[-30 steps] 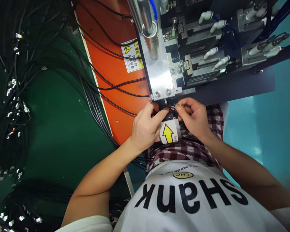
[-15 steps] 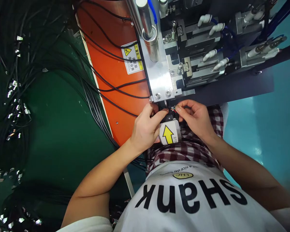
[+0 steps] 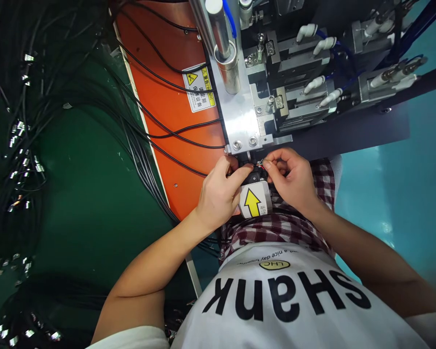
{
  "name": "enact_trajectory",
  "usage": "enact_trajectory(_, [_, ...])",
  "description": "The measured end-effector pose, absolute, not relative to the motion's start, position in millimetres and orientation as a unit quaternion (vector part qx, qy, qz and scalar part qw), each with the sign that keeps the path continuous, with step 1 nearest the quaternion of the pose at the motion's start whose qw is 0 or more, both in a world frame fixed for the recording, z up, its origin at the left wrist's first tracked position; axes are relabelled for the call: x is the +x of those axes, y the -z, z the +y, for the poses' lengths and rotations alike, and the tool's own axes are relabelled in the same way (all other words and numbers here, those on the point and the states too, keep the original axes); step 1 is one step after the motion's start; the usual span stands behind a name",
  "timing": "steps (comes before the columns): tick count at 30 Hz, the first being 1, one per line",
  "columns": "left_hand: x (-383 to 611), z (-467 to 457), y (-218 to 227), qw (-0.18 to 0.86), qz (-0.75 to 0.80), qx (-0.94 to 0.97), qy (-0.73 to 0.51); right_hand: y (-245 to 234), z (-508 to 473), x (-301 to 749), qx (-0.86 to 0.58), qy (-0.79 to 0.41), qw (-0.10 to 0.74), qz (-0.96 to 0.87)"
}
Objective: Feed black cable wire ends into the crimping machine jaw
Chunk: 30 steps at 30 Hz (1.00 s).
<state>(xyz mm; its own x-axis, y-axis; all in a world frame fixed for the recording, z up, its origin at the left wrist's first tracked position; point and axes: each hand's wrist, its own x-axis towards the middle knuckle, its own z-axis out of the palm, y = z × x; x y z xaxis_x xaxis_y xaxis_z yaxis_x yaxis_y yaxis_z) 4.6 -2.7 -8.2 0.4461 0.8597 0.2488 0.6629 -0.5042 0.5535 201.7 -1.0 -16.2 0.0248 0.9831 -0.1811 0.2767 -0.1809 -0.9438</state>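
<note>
At the near end of the machine, my left hand (image 3: pixel 220 191) is closed on a black cable (image 3: pixel 189 168) that runs in from the left across the orange panel. Its thumb tip points at the cable's end. Facing it from the right, my right hand (image 3: pixel 292 177) pinches the thin coloured wires (image 3: pixel 260 165), red and pale ones among them, that come out of the cable end. Just below the fingertips is a small black fixture (image 3: pixel 253 178), partly hidden by the hands. A white label with a yellow arrow (image 3: pixel 253 201) sits below that.
Above the hands stands the machine's metal plate (image 3: pixel 238 116) with a steel post (image 3: pixel 227 58). Pneumatic cylinders (image 3: pixel 305 109) with white fittings lie to the right. More black cables cross the orange panel (image 3: pixel 167 111). Bundles of cables with shiny ends (image 3: pixel 18 135) lie on the green surface (image 3: pixel 87 194).
My right hand has shifted very slightly, its fingers curling a little more at the wires. My left hand stays in the same place.
</note>
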Motion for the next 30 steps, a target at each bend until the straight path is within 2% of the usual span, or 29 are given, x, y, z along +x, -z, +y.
enact_trajectory(3, [4.5, -2.9, 8.6, 0.192, 0.457, 0.830, -0.256, 17.6, -0.9, 202.3, -0.611, -0.459, 0.377, -0.523])
enact_trajectory(7, [4.0, -3.3, 9.9, 0.194, 0.461, 0.828, -0.253, 22.9, 2.8, 208.5, -0.569, -0.604, 0.357, -0.429])
enact_trajectory(9, [4.1, -3.3, 10.3, 0.193, 0.462, 0.827, -0.255, 24.9, 4.5, 211.3, -0.561, -0.627, 0.358, -0.404])
enact_trajectory(20, [5.8, -2.6, 6.1, 0.196, 0.457, 0.826, -0.265, 29.8, -2.1, 202.7, -0.558, -0.477, 0.421, -0.533])
enact_trajectory(26, [4.8, -2.4, 6.3, 0.201, 0.458, 0.825, -0.265, 30.6, -3.8, 197.9, -0.553, -0.483, 0.446, -0.511])
enact_trajectory(30, [4.9, -2.5, 6.0, 0.200, 0.457, 0.824, -0.268, 28.1, -4.1, 198.8, -0.565, -0.548, 0.418, -0.454])
